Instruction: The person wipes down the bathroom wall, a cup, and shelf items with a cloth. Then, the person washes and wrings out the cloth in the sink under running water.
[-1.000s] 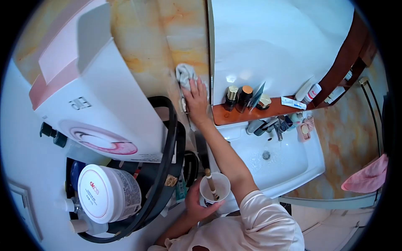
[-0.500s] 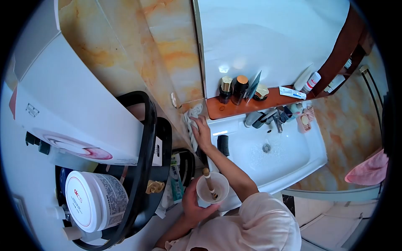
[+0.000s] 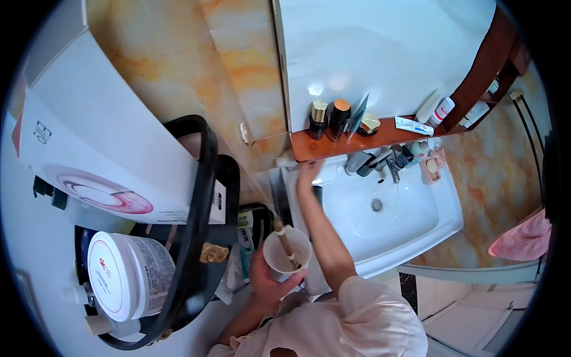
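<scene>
My left hand (image 3: 269, 278) is wrapped round a white cup (image 3: 288, 250) in front of my body. A brown stick-like handle (image 3: 285, 240) leans inside the cup, its lower end banded. Beyond the cup, my right hand (image 3: 308, 171) reaches over the back left corner of the washbasin (image 3: 389, 253), just below the wooden shelf (image 3: 380, 132). Its fingers are blurred and partly hidden, so what they hold does not show. A whitish bit of cloth (image 3: 286, 159) shows left of that hand. My right forearm covers most of a black comb (image 3: 318, 195) on the basin's rim.
Water runs from the tap (image 3: 393, 170) into the basin. Bottles, jars and a tube (image 3: 414, 126) line the shelf under the mirror. A black rack (image 3: 229, 178) on the left carries a large white box (image 3: 113, 137) and a white tub (image 3: 128, 276). A pink towel (image 3: 523, 238) hangs at right.
My right hand has moved right and slightly back from the white cloth beside the basin, towards the shelf's underside. Less cloth shows now. The cup has shifted slightly left and up in view.
</scene>
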Demonstrator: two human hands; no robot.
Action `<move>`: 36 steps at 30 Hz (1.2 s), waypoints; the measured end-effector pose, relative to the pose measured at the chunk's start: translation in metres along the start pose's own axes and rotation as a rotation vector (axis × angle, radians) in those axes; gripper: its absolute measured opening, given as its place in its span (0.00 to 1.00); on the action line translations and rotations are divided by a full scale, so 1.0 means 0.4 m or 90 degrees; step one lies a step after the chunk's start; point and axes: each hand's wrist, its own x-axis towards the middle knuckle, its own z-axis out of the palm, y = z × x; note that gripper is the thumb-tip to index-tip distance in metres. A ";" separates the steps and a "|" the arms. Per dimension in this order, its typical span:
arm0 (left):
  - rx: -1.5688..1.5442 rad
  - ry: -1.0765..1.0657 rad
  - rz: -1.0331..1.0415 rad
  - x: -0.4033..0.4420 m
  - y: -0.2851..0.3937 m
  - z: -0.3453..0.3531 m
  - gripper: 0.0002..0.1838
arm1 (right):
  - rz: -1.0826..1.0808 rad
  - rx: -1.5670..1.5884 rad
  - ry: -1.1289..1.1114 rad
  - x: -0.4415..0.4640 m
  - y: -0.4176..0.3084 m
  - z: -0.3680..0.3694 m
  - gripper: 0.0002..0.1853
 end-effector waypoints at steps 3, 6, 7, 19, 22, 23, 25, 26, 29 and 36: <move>0.035 0.037 -0.001 0.008 -0.001 -0.007 0.43 | -0.099 -0.174 -0.072 -0.144 -0.159 0.127 0.31; 0.041 0.036 0.055 0.006 -0.004 -0.017 0.43 | -0.058 -0.148 -0.158 -0.140 -0.183 0.113 0.26; 0.011 0.053 0.043 0.005 0.002 -0.010 0.42 | -0.041 -0.146 -0.171 -0.120 -0.175 0.100 0.24; 0.056 0.044 0.027 -0.005 0.004 -0.040 0.52 | -0.016 -0.120 0.141 0.010 -0.070 0.032 0.29; 0.067 0.081 0.072 0.008 0.032 -0.022 0.43 | -0.049 -0.094 0.036 -0.079 -0.066 0.085 0.32; 0.062 0.084 0.070 0.009 0.031 -0.016 0.43 | -0.010 -0.091 -0.028 -0.078 -0.086 0.072 0.32; 0.051 0.089 0.068 0.008 0.029 -0.011 0.44 | 0.045 -0.083 -0.115 -0.053 -0.089 0.040 0.31; 0.046 0.094 0.072 0.004 0.023 -0.010 0.44 | 0.063 -0.079 -0.137 -0.013 -0.030 0.011 0.31; 0.029 0.118 0.080 -0.007 -0.004 -0.011 0.45 | 0.047 0.043 -0.001 0.099 -0.026 -0.053 0.26; 0.058 0.156 0.082 -0.063 -0.069 -0.016 0.46 | -0.072 -0.149 0.131 0.042 -0.082 0.019 0.38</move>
